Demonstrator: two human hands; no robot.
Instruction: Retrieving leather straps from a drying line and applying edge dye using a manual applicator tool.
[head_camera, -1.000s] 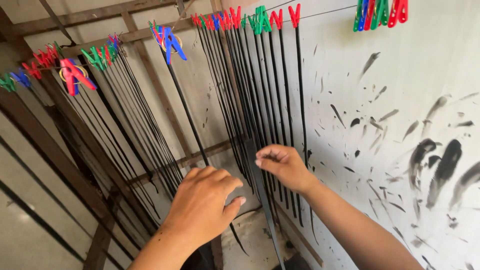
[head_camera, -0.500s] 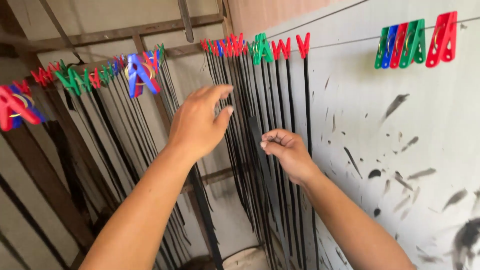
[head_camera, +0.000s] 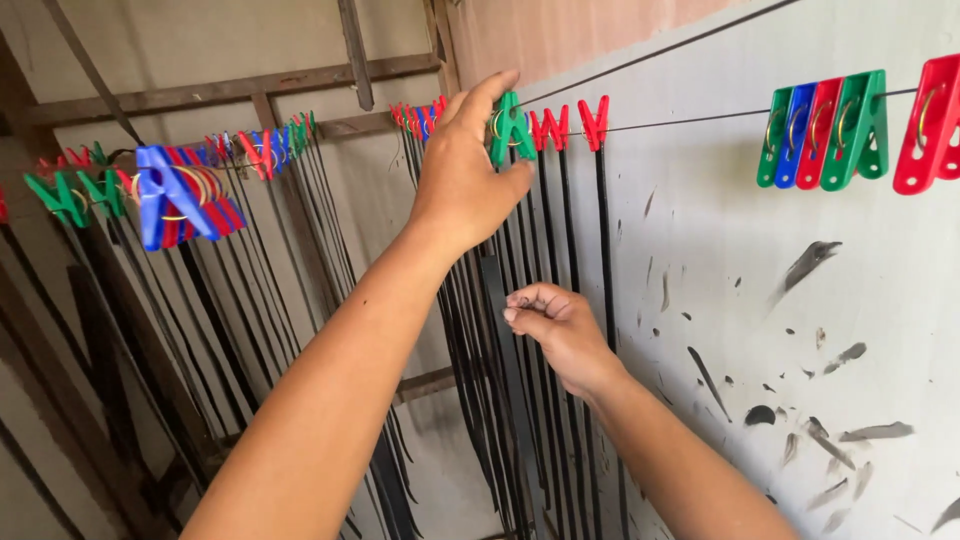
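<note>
My left hand (head_camera: 465, 170) is raised to the wire and pinches a green clothespin (head_camera: 512, 130) between thumb and fingers. Next to that peg are two red clothespins (head_camera: 575, 124), each holding a thin black strip (head_camera: 603, 260) that hangs straight down. Lower down, my right hand (head_camera: 560, 335) is closed, its fingertips pinching one of the hanging black strips (head_camera: 520, 400) in the bunch. Which strip it holds is hard to tell among the others.
A white wall (head_camera: 800, 330) smeared with black marks stands on the right. A cluster of green, blue and red pegs (head_camera: 825, 130) sits further along the wire. A second line on the left carries a blue peg (head_camera: 170, 195) and more black strips before wooden framing (head_camera: 200, 90).
My left hand rose from waist height up to the wire and took hold of the green clothespin. The view tilted upward. My right hand stayed pinched on the strips.
</note>
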